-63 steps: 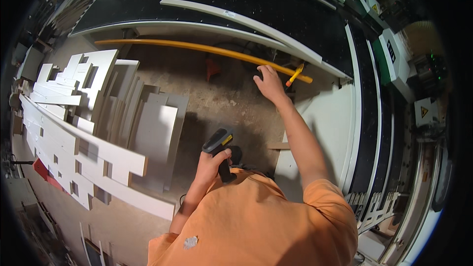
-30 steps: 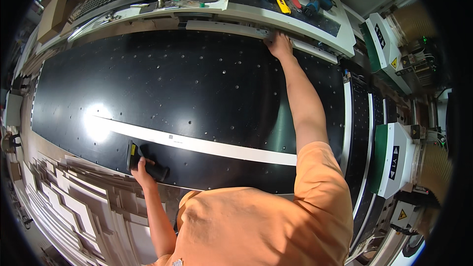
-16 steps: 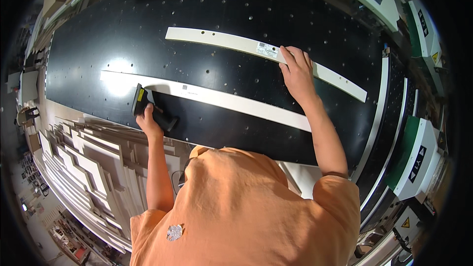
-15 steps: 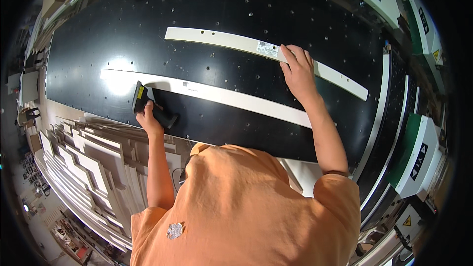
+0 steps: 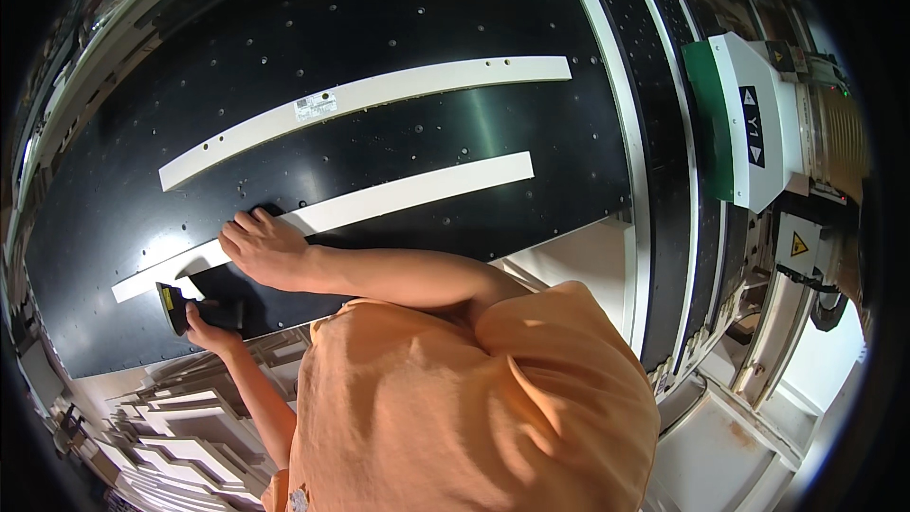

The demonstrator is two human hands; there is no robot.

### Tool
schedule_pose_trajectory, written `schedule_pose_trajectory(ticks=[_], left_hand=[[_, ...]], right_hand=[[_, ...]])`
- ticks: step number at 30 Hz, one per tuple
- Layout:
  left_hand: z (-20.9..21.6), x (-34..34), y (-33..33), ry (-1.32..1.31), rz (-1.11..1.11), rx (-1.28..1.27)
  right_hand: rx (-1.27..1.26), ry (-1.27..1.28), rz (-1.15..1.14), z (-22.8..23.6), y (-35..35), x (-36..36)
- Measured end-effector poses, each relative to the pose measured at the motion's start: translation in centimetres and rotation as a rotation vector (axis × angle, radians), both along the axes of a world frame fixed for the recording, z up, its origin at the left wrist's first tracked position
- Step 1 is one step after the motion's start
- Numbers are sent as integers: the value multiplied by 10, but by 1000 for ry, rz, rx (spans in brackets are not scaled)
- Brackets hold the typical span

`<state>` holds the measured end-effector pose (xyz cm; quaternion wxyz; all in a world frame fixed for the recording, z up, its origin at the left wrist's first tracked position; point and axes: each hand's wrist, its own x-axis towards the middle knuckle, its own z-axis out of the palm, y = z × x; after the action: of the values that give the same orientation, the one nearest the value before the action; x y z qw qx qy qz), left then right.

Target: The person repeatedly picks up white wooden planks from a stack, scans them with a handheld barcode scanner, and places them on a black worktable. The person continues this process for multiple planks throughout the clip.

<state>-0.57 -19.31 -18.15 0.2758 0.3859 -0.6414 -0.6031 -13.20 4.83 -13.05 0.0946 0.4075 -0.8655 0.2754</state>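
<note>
My left hand (image 5: 209,330) grips a black handheld scanner (image 5: 226,311) with a yellow label on its head, held beside the left end of the nearer white strip (image 5: 408,194). My right hand (image 5: 263,248) reaches across to that same strip, its fingers bent over the strip toward the far edge. The spot under the palm is hidden. Beyond it lies a second long white strip (image 5: 427,82), untouched, with small holes near both ends and a printed sticker (image 5: 316,106) left of its middle. Both strips rest on a black table (image 5: 379,147) dotted with small holes.
A pale rail (image 5: 624,114) bounds the table on the right, and past it stands a white and green machine housing (image 5: 758,123). Many pale panels (image 5: 190,427) are stacked below the table's near edge at the lower left.
My right hand has left the farther strip and moved left and nearer, onto the nearer strip. The scanner stays in my left hand by that strip's left end. The view has turned.
</note>
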Motion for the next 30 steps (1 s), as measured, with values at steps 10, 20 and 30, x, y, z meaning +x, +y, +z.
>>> schedule_pose_trajectory(ticks=[10, 20, 30], left_hand=[[6, -5, 23, 2, 128, -74], [37, -13, 39, 37, 103, 12], [44, -17, 42, 41, 123, -15]], right_hand=[[-202, -209, -10, -4, -11, -8], [174, -89, 21, 19, 21, -6], [196, -103, 42, 20, 24, -11]])
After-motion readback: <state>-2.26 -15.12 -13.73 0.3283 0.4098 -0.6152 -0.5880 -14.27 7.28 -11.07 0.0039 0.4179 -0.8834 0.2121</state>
